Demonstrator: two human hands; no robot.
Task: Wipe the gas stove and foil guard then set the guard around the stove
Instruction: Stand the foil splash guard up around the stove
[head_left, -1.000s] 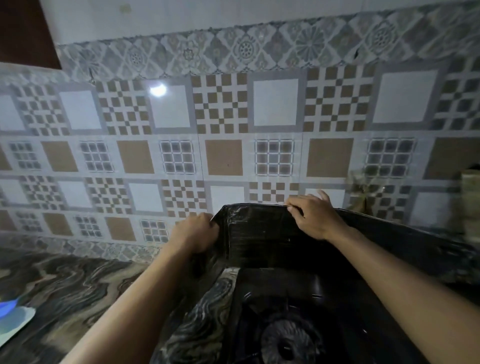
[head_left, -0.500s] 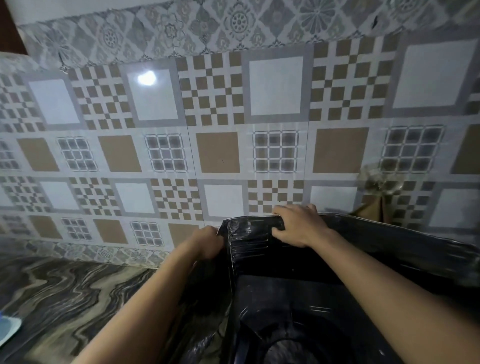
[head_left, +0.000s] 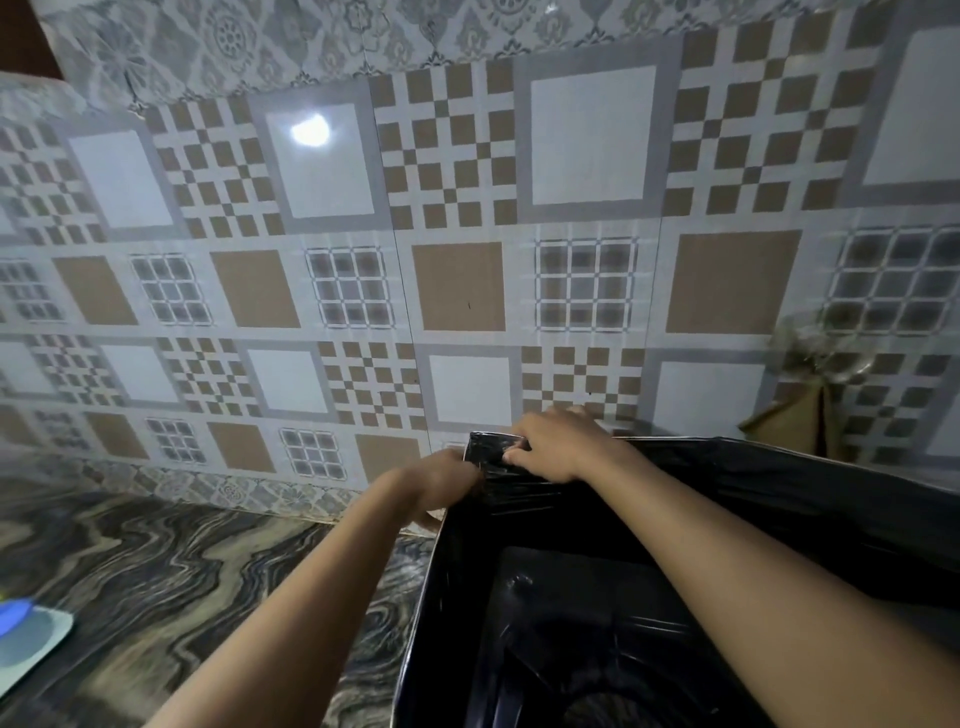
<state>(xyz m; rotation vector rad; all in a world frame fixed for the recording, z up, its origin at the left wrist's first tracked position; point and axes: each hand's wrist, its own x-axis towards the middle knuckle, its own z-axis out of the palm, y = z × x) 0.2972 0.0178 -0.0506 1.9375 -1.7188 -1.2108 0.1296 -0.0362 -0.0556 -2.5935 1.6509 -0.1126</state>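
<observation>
Guard (head_left: 779, 483) corner gripped | left hand (head_left: 441, 480) outside, right hand (head_left: 561, 447) atop

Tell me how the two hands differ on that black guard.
The right hand drapes over the rim of the guard, fingers on its inner face; the left hand holds the corner from outside. The right hand sits higher than the left hand, whose fingers are mostly hidden. Both hold the same corner.

Home kitchen: tiled wall (head_left: 457, 286), marble counter (head_left: 156, 571), stove (head_left: 571, 649).
</observation>
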